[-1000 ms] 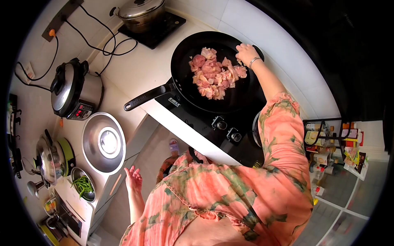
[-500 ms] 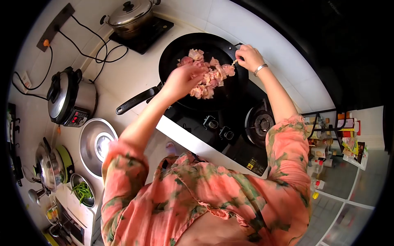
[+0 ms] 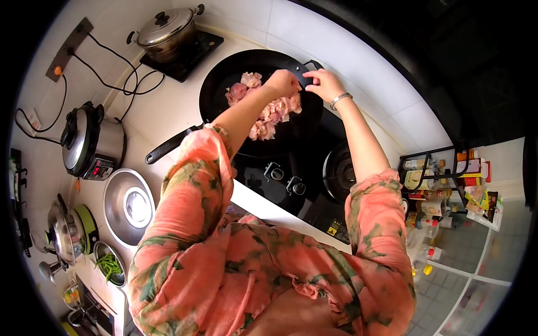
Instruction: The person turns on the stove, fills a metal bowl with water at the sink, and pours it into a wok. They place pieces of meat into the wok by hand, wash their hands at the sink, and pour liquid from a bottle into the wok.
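Observation:
Pieces of raw, pinkish meat lie in a heap in a black frying pan on the stove. My left hand is over the upper right of the heap, its fingers closed together. Whatever it may pinch is too small to make out. Just right of it, by the pan's far rim, my right hand has thumb and forefinger apart, with nothing visible between them. A bracelet is on the right wrist. My left forearm hides part of the meat and the pan's near edge.
The pan's long handle points left. A bare burner is right of it. Left stand a lidded pot, an electric pressure cooker, a steel basin and a bowl of green peppers. Bottles crowd the right.
My left hand has moved right across the meat, close to my right hand. My right thumb and finger, pinched on a scrap of meat before, are now apart. The view has shifted slightly.

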`<state>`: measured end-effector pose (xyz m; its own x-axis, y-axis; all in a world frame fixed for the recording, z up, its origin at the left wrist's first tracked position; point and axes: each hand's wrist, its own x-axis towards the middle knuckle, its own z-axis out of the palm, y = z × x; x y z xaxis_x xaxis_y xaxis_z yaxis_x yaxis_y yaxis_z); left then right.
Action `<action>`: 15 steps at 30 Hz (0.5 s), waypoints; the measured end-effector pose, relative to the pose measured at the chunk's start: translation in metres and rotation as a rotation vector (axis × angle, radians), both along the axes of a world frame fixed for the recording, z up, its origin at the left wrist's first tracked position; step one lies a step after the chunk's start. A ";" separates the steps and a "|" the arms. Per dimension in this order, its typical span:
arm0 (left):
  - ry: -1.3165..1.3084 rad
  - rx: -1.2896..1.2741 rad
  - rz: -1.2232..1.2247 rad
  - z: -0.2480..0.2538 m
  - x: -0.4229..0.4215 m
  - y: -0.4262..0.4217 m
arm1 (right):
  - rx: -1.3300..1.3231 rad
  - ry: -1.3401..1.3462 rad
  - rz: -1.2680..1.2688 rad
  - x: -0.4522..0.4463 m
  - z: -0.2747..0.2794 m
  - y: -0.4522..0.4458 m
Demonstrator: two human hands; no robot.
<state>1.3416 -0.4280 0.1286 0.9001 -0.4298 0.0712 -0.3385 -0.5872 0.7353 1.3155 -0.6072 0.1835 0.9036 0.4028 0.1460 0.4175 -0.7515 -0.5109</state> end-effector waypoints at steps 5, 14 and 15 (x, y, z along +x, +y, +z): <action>0.031 -0.010 -0.014 0.029 -0.012 0.024 | -0.141 0.183 0.031 0.007 -0.030 0.034; 0.528 -0.569 0.001 0.047 -0.025 0.061 | -0.260 0.127 -0.086 -0.003 -0.035 0.064; 0.529 -0.572 0.003 0.053 -0.028 0.066 | -0.328 0.057 -0.138 -0.003 -0.037 0.064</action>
